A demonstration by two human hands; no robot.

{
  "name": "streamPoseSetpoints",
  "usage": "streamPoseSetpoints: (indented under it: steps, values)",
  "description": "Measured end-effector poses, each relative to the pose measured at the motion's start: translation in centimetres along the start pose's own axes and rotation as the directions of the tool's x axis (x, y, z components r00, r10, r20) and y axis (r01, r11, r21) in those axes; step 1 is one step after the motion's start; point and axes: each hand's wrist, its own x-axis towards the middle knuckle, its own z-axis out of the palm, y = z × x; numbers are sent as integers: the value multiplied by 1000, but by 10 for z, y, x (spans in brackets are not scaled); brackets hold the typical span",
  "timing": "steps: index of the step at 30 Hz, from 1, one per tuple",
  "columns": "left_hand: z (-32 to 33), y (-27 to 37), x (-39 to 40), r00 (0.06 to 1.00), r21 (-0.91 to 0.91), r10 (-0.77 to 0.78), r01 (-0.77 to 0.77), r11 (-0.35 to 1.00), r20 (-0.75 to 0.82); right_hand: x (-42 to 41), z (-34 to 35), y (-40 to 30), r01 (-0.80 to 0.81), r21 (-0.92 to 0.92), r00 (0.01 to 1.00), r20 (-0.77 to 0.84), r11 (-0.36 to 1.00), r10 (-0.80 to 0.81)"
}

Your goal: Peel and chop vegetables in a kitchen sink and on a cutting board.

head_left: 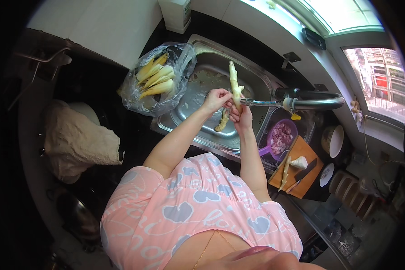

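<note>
Over the stainless steel sink (202, 126), my right hand (243, 116) grips the lower end of a long, pale, knobbly root (234, 79), which points up and away from me. My left hand (218, 100) is at the root's side, its fingertips bent close to the lower part; whether they pinch it I cannot tell. A smaller brown root piece (222, 121) lies in the sink below my hands. The metal faucet hose (261, 103) ends beside the root. Left of the basin, a clear plastic bag (131, 98) holds several yellowish pieces of peel or husk (159, 86).
On the right, a purple colander (269, 136) holds raw meat pieces (281, 140). A wooden cutting board (303, 187) bears a knife (306, 169), another root (285, 173) and a white lump (299, 162). The curved faucet (319, 103) arches over the right side; a beige cloth (77, 138) lies left.
</note>
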Motion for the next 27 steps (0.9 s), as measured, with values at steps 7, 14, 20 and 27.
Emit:
streamPoseSetpoints:
  steps: [7, 14, 20, 27]
  values:
    - [-4, -10, 5, 1000, -53, 12, -13, 998, -29, -7, 9, 4, 29, -89, 998, -58, 996, -34]
    - [0, -11, 5, 998, -222, -64, 62, 973, -2, -4, 9, 9, 85, -173, 993, -63, 981, -97]
    - [17, -1, -12, 1000, -201, 12, -10, 980, 5, 0, 3, 9, 77, -158, 995, -53, 984, -87]
    - [28, -8, 15, 987, -61, 51, -61, 996, -153, -10, 6, 19, 105, -370, 971, -164, 923, -176]
